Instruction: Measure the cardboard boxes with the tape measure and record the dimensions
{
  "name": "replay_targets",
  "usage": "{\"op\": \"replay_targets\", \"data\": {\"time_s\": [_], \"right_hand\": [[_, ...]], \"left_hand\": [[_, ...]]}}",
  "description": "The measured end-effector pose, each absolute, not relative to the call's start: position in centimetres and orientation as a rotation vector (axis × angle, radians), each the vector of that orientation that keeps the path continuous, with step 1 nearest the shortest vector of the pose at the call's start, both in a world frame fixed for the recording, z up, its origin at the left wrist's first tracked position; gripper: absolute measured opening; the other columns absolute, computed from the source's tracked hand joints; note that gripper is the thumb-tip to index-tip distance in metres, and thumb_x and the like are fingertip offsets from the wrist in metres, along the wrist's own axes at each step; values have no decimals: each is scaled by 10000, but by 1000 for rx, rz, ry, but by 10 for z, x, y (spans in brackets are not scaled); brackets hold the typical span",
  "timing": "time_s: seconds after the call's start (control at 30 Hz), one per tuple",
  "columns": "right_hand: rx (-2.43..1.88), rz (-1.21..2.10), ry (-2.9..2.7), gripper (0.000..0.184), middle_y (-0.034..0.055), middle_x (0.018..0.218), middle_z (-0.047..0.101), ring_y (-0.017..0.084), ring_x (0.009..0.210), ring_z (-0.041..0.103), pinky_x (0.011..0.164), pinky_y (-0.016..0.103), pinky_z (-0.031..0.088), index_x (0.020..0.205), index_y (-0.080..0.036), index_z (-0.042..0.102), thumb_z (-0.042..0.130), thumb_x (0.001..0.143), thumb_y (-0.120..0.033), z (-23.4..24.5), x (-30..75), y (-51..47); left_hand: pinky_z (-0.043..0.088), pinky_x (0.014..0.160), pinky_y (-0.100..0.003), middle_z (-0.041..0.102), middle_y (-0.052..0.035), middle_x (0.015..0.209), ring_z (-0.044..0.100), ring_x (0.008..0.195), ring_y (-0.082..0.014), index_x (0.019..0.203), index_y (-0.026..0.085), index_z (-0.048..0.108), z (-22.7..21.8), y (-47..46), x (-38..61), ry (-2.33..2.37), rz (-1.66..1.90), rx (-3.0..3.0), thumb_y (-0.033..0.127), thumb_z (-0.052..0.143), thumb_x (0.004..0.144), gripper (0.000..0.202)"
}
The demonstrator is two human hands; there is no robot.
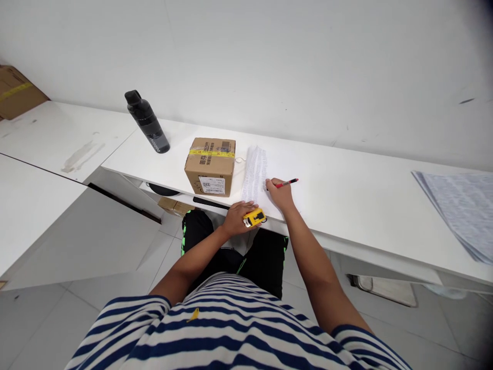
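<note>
As a red-and-black pen sits pinched in the right hand, closely written paper lies right beneath!
Near that hand, the left hand grips a yellow tape measure at the front edge of the white desk; beyond the left hand sits a taped cardboard box, and farther out leftward stands a black water bottle.

Plastic tape measure, matt cardboard box, paper sheet, smooth desk

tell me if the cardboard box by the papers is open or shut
Shut: the cardboard box has a flat, closed top with a yellow strip across it, and no flap stands up.
</note>
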State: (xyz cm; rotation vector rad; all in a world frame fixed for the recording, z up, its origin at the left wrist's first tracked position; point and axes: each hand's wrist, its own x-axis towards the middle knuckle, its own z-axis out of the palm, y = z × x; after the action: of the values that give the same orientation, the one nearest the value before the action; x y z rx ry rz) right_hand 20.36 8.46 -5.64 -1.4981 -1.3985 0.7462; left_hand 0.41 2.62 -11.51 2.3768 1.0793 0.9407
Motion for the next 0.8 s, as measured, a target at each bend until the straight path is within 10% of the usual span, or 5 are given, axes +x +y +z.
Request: {"op": "replay_targets", "data": {"time_s": [0.8], "right_hand": [[-1570,643,-1391,379,-12,605,521,175,656,500,682,327,421,617,-234,501,501,886,-500,-56,203,84]], "left_hand": [[464,1140,-500,761,-102,1207,668,1250,-277,1143,215,672,-112,23,7,1057,1002,2334,521,824,711,551]]}}
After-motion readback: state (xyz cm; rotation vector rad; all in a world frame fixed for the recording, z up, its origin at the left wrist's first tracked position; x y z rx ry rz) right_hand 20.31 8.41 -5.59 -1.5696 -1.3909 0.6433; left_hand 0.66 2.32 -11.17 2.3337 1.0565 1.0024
